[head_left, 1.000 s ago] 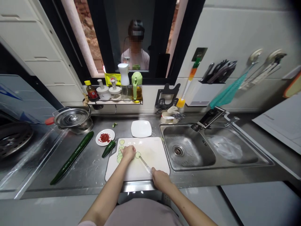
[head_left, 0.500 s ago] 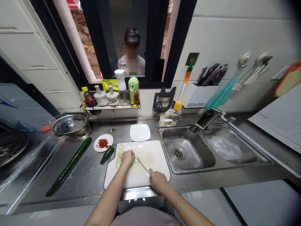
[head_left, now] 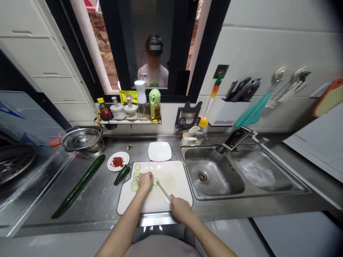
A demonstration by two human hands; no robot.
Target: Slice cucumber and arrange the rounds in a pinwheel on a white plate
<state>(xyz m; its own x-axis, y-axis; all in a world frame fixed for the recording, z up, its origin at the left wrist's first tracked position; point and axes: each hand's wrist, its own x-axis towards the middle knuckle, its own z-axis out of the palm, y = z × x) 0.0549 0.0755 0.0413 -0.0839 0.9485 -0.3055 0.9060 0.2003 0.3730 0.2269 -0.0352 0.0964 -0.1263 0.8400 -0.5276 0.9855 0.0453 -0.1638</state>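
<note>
My right hand (head_left: 180, 207) is wrapped round the handle of a knife (head_left: 164, 192), whose blade points up and left across the white cutting board (head_left: 174, 178). At the blade's tip lies a thin round cucumber slice (head_left: 155, 182). My left hand (head_left: 145, 181) is bent over the board with its fingers curled, just left of that slice; what is under the fingers is hidden. Several overlapping cucumber slices (head_left: 134, 186) form a column along the board's left side, beside my left thumb. A cut piece of cucumber (head_left: 122, 175) rests by the board's upper left corner.
Left of the board lies a whole cucumber (head_left: 79, 187). Behind are a plate of chopped red pieces (head_left: 110, 165), a bare white plate (head_left: 159, 151) and a lidded pot (head_left: 89, 142). The double sink (head_left: 214, 178) adjoins on the right. A condiment rack (head_left: 128, 122) hangs below the window.
The camera view has shifted slightly. Both hands, the knife and the slice at its tip keep nearly the same places on the board.
</note>
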